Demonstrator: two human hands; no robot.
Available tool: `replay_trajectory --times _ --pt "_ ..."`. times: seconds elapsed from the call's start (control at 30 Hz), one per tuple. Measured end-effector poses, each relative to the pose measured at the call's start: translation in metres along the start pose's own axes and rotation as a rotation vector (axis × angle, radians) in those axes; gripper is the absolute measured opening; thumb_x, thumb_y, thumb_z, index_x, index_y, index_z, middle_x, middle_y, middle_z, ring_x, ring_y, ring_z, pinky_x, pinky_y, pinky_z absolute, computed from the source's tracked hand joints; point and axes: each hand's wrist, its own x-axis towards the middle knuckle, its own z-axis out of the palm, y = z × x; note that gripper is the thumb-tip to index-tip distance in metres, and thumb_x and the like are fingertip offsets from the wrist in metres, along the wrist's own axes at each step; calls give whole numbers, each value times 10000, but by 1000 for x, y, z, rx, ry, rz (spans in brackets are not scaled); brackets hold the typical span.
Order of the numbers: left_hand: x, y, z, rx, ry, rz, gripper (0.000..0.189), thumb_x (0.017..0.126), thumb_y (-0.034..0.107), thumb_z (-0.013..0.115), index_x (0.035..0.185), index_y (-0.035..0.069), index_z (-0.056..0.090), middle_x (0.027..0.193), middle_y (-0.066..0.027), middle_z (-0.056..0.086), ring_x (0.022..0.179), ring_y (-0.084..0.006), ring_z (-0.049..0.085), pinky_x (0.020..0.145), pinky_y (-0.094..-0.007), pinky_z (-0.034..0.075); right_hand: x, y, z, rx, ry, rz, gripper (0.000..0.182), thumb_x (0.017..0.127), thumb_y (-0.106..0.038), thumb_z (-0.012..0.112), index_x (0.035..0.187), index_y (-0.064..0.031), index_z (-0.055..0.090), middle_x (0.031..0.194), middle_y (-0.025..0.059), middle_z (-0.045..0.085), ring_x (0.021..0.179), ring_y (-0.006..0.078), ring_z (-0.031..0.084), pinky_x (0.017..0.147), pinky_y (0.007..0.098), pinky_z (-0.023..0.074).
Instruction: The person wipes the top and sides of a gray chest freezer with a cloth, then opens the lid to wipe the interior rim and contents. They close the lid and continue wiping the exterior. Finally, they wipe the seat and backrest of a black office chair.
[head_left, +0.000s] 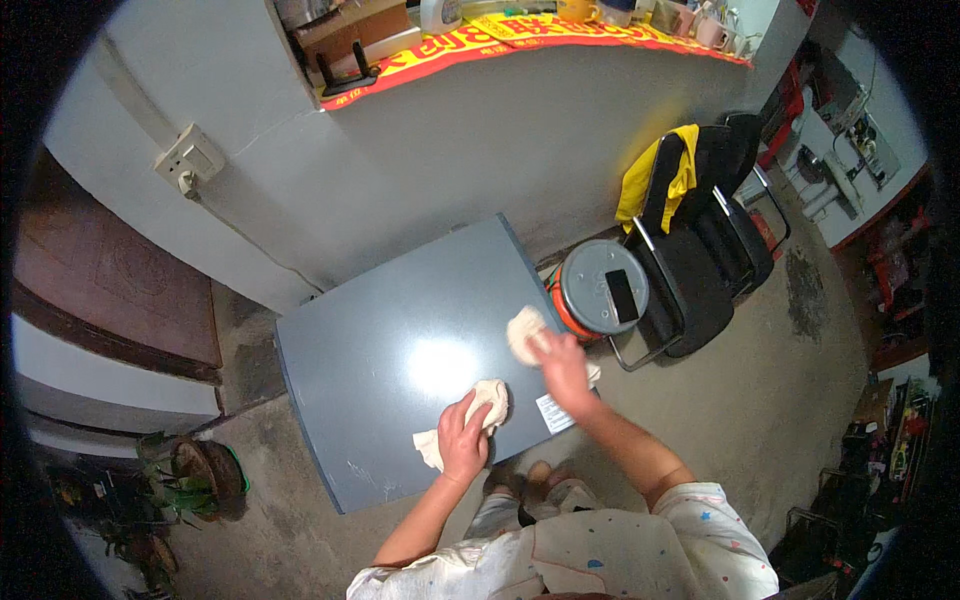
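A grey flat-topped cabinet or chest (375, 337) stands before me, with a bright light reflection on its top. My left hand (461, 442) grips a cream cloth (491, 401) near the front edge, and one end of the cloth trails out to the left of the wrist. Toward the right edge, my right hand (562, 367) presses a second cream cloth (525, 334) on the top; a bit of pale cloth shows past the hand's right side. A white label (555, 414) bearing print is stuck on the front right corner.
Close by the right edge is an orange bucket with a grey lid (589, 277), a black phone (622, 295) lying on it. Black chairs (690, 277) stand beyond, one draped with yellow cloth (682, 169). A plugged cord (247, 244) runs down the wall. A potted plant (202, 480) sits left.
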Motion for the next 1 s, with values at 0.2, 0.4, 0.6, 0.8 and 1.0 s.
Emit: replay_trajectory --times 0.2,0.4,0.6,0.8,1.0 --pt "16 12 9 19 68 -60 517 705 -45 647 1201 95 667 1365 -168 571 1142 -384 554 1010 -483 426 -63 -53 -23 195 -338 -341 400 858 -165 575 1242 -175 683 1331 65 599 1086 285 572 862 424 501" --pt "-11 25 39 143 109 -239 494 718 -53 636 1196 71 662 1350 -185 554 1209 -414 502 1052 -491 400 -68 36 -52 155 -186 -197 444 862 -85 554 1266 -203 693 1386 58 576 1105 298 557 904 418 502" --pt "-23 51 93 394 238 -418 499 753 20 639 1250 66 621 1422 -214 510 1263 -428 480 1080 -502 371 -87 145 -79 504 -243 75 508 836 47 563 1270 -184 690 1304 126 605 1073 388 570 978 441 481" --pt "-8 69 112 654 275 -496 522 754 72 668 1269 107 590 1450 -170 492 1248 -407 489 1037 -504 384 -143 246 -99 778 -192 267 538 813 106 597 1313 -88 644 1260 173 625 1196 343 585 1072 384 433" --pt "-3 73 122 679 247 -526 503 767 84 665 1264 110 589 1464 -164 482 1266 -400 479 1042 -496 382 -146 322 -103 1300 -3 969 335 956 -12 596 1291 4 588 1079 72 692 881 157 663 796 315 550"
